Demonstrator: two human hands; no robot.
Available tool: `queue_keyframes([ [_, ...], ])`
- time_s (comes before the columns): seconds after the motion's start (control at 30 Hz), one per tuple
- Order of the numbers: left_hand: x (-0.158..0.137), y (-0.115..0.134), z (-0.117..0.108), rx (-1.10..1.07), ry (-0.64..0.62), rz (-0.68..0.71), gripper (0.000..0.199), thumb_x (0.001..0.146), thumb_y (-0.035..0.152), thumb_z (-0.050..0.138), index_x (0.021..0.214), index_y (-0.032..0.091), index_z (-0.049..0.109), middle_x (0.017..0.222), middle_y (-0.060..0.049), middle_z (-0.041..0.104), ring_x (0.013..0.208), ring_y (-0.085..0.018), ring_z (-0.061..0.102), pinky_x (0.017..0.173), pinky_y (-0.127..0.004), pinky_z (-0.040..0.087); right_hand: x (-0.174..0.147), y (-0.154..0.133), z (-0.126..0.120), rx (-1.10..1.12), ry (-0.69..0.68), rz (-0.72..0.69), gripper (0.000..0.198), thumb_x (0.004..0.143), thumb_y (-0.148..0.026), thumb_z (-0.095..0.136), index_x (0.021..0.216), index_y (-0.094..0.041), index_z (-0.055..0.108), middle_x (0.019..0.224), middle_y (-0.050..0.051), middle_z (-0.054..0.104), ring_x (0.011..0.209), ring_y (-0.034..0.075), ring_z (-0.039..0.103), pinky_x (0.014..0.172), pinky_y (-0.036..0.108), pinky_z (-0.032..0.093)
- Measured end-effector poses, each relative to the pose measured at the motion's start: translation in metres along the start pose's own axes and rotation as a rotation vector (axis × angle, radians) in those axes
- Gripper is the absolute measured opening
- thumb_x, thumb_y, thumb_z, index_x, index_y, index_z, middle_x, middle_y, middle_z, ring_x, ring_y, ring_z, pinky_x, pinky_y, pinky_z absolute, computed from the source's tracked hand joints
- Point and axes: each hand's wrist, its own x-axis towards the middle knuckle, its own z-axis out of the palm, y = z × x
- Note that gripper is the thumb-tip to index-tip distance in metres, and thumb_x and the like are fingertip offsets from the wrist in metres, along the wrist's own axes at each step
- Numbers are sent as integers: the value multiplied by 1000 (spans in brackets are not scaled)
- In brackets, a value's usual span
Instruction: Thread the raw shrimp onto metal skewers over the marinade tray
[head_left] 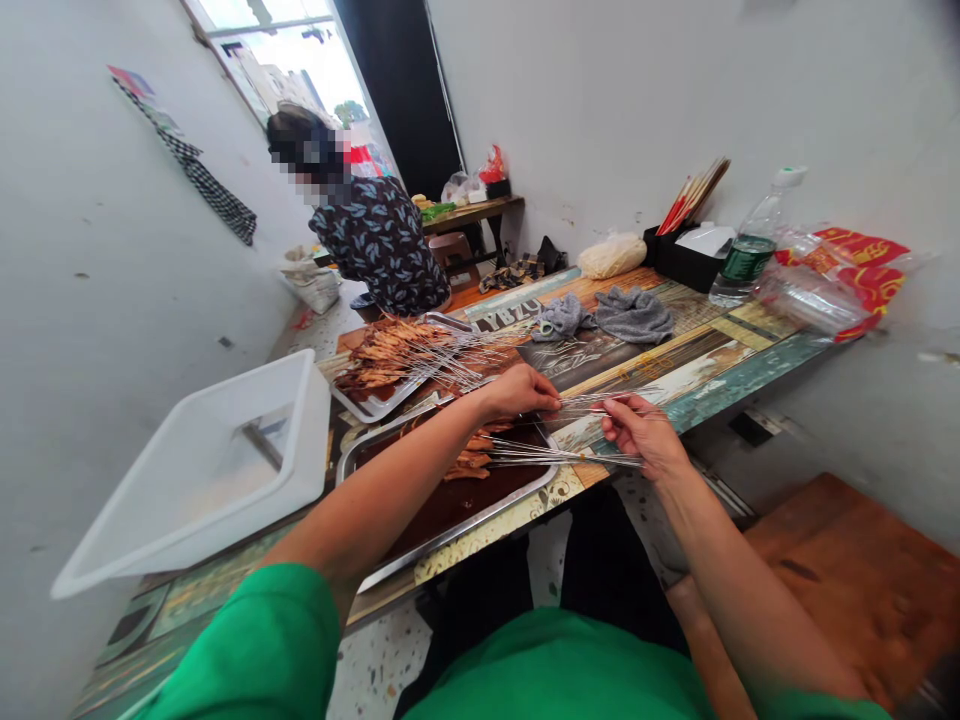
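My left hand (521,391) is closed in a pinch on thin metal skewers (577,399) above the near tray. At the skewers' right ends, my right hand (641,432) has its fingers curled round several of them. More metal skewers (555,455), with brown meat pieces (471,458) on their left ends, lie across the rim of the near metal tray (450,535), which holds dark sauce. Behind it, a second metal tray (375,408) carries a heap of skewered meat (397,350). My left forearm hides part of the near tray.
Left of the trays stands a white plastic bin (300,420). Grey cloths (634,314), a bag of pale food (611,255), a black box (686,262) and a bottle (750,245) stand along the table's far side. A person (382,240) sits beyond the table.
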Motion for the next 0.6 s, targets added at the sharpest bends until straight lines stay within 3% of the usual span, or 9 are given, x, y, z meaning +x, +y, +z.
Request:
queue_keyframes([
  [0.27,1,-3,0,-36,12,4,29,70,35,61,81,11,73,69,-3,68,61,-10,53,59,-20,37,1,1,1,4,26,-19,27,57,-33,76,74,-17,62,70,-1,66,48,5,51,40,17,40],
  [0.6,0,-3,2,-40,46,-48,31,68,36,63,82,10,73,68,-2,67,60,-9,50,58,-20,35,-1,-2,1,-65,45,4,27,57,-35,76,69,-15,61,53,-2,59,43,6,49,38,19,38],
])
